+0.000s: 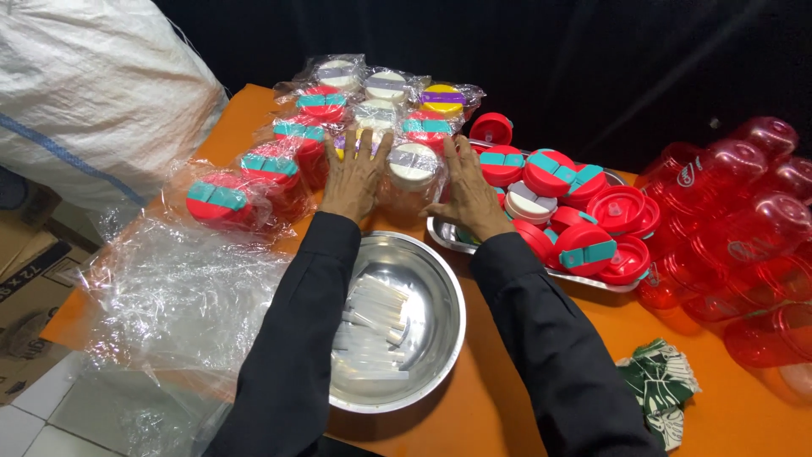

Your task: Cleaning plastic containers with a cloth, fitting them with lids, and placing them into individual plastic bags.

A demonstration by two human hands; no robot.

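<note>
White bagged lid (414, 166) between both hands, left hand (355, 176), right hand (470, 193), seemingly flat, released.

left hand (353, 175) | right hand (468, 190) | bare | sleeves (296, 338): long, black, probably knit

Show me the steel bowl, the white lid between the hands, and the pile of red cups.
Steel bowl (440, 296), head view, on its bare right rim.
White lid (413, 163), head view, on its top face.
Red cups (744, 245), head view, on one cup's side.
</note>
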